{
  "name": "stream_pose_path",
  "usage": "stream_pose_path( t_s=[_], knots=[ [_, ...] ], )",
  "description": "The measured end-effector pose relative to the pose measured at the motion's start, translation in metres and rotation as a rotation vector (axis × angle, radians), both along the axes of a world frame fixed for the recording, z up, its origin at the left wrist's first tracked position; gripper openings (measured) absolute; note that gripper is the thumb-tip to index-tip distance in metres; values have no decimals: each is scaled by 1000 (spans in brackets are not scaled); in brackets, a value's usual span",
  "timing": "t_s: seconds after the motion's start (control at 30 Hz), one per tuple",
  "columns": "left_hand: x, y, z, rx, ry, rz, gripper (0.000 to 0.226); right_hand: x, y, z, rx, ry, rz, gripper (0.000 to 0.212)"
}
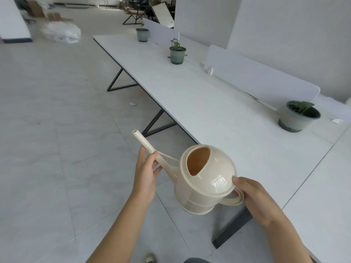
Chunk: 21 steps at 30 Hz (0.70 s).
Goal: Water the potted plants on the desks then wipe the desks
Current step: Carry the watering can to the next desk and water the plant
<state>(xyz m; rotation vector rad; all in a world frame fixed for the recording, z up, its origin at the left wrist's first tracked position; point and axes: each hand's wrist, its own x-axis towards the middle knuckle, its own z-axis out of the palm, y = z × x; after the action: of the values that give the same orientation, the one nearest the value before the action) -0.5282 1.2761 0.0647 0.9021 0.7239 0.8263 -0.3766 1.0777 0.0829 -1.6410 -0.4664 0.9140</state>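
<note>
Shoe (pixel 150 258) partly beyond bottom edge

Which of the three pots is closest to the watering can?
The rightmost pot, with broad green leaves; the middle pot and far pot stand farther along the desk.

Pale grey tiled floor (pixel 57 149) under soft, even light. A long white tabletop (pixel 190 95) stands on dark angled legs (pixel 115 79), white partition panels (pixel 256 76) along it, cardboard boxes (pixel 37 9) far back.

White bags (pixel 60 33), cardboard boxes (pixel 39 10) — far back, paper scrap (pixel 133 104)
</note>
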Motion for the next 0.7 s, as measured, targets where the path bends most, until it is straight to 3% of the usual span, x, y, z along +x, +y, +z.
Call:
stream_pose_path(
  t_s=[0.07, 0.17, 0.23, 0.5, 0.7],
  knots=[
    [10, 19, -2, -11, 4, -42, 42, 0, 12, -2, -16, 16, -53, 87],
    [27, 37, -12, -67, 26, -77, 43, 2, 26, -7, -23, 41, -109, 37],
    [40, 46, -18, -110, 45, -93, 43, 11, 34, -11, -20, 52, -141, 24],
    [131, 73, -22, -109, 95, -182, 45, 82, 53, -20, -28, 72, -217, 28],
    [224, 85, -11, -94, 74, -237, 19, 153, 66, -19, -24, 57, -291, 29]
  ],
)
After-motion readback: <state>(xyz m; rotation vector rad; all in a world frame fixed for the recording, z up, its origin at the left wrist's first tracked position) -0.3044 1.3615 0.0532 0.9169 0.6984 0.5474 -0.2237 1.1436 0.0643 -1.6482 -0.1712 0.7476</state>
